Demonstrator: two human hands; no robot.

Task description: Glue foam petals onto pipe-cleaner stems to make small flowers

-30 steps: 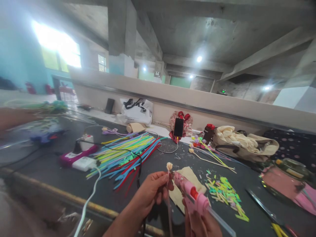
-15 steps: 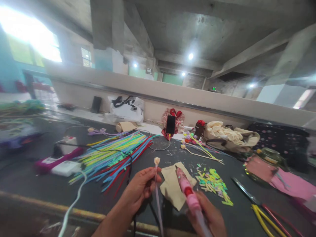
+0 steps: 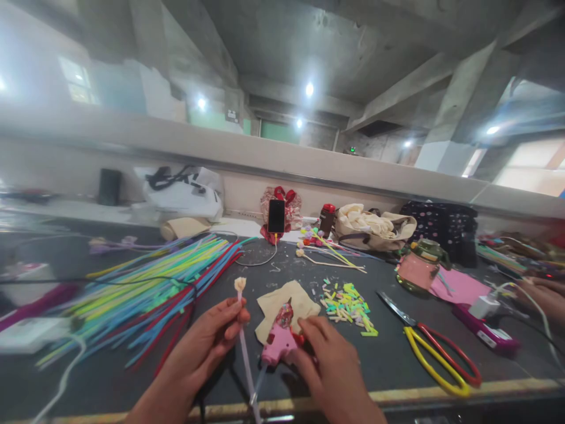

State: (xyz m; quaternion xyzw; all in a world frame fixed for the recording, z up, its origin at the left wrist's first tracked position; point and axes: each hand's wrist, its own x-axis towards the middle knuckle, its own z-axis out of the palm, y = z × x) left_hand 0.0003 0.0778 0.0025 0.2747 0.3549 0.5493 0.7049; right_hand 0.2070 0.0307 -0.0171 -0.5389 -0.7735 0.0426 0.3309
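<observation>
Between its fingertips my left hand (image 3: pixel 216 338) pinches a pale lilac stem (image 3: pixel 246 359), held upright with a small cream bud (image 3: pixel 239 287) on top. My right hand (image 3: pixel 331 359) has its fingers around the handle side of a pink glue gun (image 3: pixel 279 340), which lies over a beige cloth (image 3: pixel 269 300), nozzle pointing away. A clear stick comes out of the gun's rear end. Just right of the cloth is a pile of short green and yellow pieces (image 3: pixel 348 306).
Colored stems (image 3: pixel 163 282) spread across the left. Large scissors (image 3: pixel 415 324) with red and yellow handles, a green-lidded jar (image 3: pixel 417 268) and a purple power strip (image 3: pixel 488 333) lie right. A phone (image 3: pixel 276 216) stands behind. Another person's hand (image 3: pixel 541 297) is at the far right.
The view has turned to the right. My right hand has lowered the glue gun to the cloth, and its grip has shifted. My left hand still holds the stem.
</observation>
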